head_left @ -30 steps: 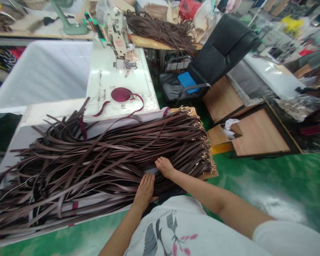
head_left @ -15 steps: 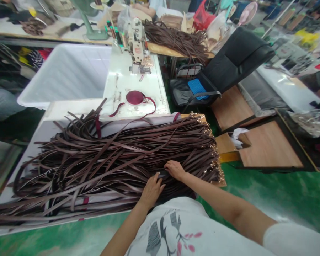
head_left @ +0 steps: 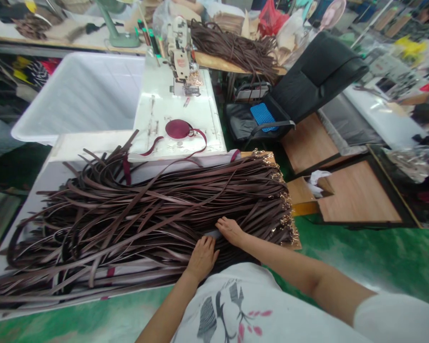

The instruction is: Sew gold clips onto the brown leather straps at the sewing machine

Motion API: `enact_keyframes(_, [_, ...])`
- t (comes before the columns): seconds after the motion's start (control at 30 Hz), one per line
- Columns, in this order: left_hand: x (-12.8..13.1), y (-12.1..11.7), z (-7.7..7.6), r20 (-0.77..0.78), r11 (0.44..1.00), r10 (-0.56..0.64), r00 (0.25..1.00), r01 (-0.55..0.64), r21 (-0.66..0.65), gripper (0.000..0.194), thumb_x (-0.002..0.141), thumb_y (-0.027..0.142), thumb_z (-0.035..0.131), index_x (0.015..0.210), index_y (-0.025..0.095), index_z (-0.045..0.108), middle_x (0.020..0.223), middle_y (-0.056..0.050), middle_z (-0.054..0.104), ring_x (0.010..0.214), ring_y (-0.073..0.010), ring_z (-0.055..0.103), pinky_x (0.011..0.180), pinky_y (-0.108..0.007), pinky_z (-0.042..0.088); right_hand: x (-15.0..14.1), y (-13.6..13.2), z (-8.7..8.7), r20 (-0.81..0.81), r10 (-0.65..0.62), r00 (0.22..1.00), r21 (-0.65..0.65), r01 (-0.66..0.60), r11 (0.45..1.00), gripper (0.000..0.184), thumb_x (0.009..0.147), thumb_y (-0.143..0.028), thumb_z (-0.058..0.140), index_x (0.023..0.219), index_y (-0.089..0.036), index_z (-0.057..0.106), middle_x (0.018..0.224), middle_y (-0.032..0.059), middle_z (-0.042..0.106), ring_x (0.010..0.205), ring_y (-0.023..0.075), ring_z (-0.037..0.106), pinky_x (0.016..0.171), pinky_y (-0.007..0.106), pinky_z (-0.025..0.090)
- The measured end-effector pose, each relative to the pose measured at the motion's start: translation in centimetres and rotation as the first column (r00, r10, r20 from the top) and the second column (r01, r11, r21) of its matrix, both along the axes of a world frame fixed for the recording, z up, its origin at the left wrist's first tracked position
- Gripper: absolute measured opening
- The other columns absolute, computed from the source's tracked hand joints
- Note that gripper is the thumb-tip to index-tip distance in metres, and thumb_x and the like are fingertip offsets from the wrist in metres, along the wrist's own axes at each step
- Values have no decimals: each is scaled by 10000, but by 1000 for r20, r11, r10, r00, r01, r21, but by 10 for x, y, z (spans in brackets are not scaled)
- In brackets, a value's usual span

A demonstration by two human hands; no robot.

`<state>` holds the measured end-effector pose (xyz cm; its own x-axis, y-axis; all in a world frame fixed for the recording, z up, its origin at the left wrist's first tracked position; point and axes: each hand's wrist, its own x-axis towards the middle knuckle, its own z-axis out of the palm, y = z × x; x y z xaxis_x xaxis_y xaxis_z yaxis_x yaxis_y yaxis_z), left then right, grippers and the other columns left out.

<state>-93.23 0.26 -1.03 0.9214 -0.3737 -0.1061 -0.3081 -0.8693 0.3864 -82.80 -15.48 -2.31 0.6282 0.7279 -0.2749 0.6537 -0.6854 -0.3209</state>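
A thick spread of long dark brown leather-like straps (head_left: 157, 205) lies lengthwise in front of me, with small gold-coloured clasps (head_left: 284, 197) at the right end. My left hand (head_left: 203, 257) is closed over straps at the near edge, fingers curled down among them. Just right of it and a little farther off, my right hand (head_left: 231, 231) is also closed on the straps, its fingertips bent inward. A small greyish flat patch (head_left: 213, 234) shows between the two hands; what it is I cannot make out. My fingertips are partly hidden among the straps.
Beyond the straps stands a sewing machine (head_left: 180, 50) on a white table (head_left: 150, 119) with a roll of maroon ribbon (head_left: 178, 128). A white tub (head_left: 82, 95) is at left. A black chair (head_left: 314, 71) and a wooden panel (head_left: 361, 193) stand at right.
The view swung left and up, then slightly back, shifting the whole scene. Both hands stay at the same part of the straps, with small finger movements; the left thumb showed on top half a second ago.
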Motion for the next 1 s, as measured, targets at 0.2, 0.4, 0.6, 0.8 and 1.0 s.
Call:
enact_keyframes(0.2, [1,2,2,1,1000,9,1000,-9,1,348,895,387,457,1135,150,543,1123,-106,554,1163,-273,429,1042,-469,307,-10,4,-8,58,-91,994,-23,92,995,157,893,-98,470,995,-139,581,981,77,589,986,210,506,846,352,422])
enact_keyframes(0.4, [-2,4,-4,17,999,27,1000,-27,18,365,887,380,468,1154,139,529,1364,-175,390,1284,-301,345,1053,-478,299,-4,0,-14,28,-88,996,-25,89,996,104,908,-180,497,936,-133,585,982,44,581,958,185,538,836,372,445])
enact_keyframes(0.6, [1,2,0,25,1000,6,1000,-6,17,307,892,346,464,1134,168,528,1366,-151,403,1292,-281,344,1041,-467,313,-1,-16,-12,-66,20,998,16,-19,1000,196,887,-302,562,993,-139,590,1035,57,584,963,191,556,817,375,473])
enact_keyframes(0.8, [5,1,7,11,999,-34,999,34,10,232,886,326,469,1040,176,558,1138,-100,548,1108,-247,489,1015,-445,330,7,-20,-8,-108,88,990,32,-85,996,189,889,-310,566,964,-141,603,939,35,608,850,159,587,749,336,500])
enact_keyframes(1.0, [7,0,6,16,1000,-2,1000,2,6,380,881,377,475,1174,136,507,1081,-100,551,1046,-243,504,997,-443,336,17,-6,-2,77,-80,994,14,79,997,170,910,-162,495,1068,-139,555,1028,53,571,976,191,542,820,365,465])
